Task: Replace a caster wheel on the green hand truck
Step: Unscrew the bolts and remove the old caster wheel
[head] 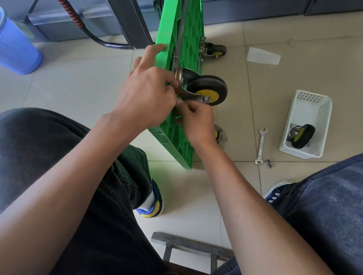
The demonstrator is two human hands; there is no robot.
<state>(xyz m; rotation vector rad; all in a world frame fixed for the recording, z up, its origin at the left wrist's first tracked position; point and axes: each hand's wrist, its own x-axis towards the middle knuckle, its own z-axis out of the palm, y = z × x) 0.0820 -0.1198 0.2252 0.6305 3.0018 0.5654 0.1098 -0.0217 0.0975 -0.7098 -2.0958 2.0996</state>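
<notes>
Green hand truck point(166, 42) stood on edge on the tiled floor, ribbed underside facing right, both hands at its caster wheel point(207, 89).

The left hand point(145, 95) curls round the caster's mounting plate, index finger straight along the green edge. The right hand point(195, 120), just below, pinches something small; what, I cannot tell. The wheel is black with a yellow hub, just above that pinch.

No legible text, label, brand, number or sign appears in the head view. The shank of the wrench point(260, 146) on the floor carries small stamped marks, too small to read. The green hand truck point(181, 32), the white basket point(310, 104) and the blue bin point(9, 43) show no readable markings.
</notes>
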